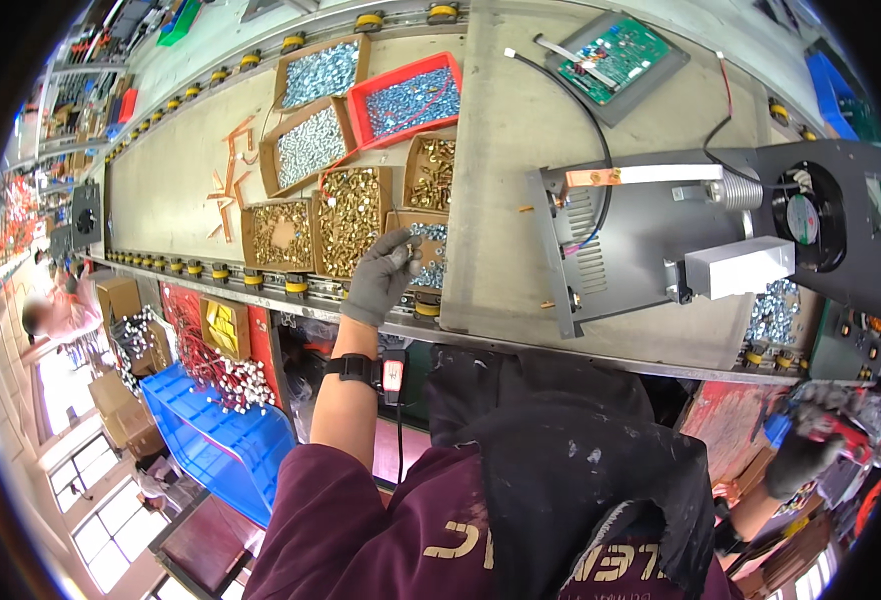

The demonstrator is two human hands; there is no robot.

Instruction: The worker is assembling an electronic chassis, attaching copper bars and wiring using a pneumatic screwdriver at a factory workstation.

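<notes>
My left hand [381, 280], in a grey glove, is over a small cardboard box [427, 218] of silver-blue fasteners [429, 250]. Its fingertips are pinched together, and whatever is between them is too small to name. Far to the right, below the bench edge, my right hand [803, 466], also gloved, reaches to a red and black object [849, 436]. Blur at the rim hides how its fingers lie. On the bench between them rests an open grey metal housing [641, 255] with a black fan [807, 218], a white block [741, 268] and a copper strip [589, 177].
Boxes of brass screws [349, 222] and silver fasteners [309, 148] adjoin a red bin [361, 105]. Copper strips [229, 180] lie farther left. A green circuit board [611, 62] sits at the back. A blue crate [226, 440] stands at lower left. Rollers line the bench edge.
</notes>
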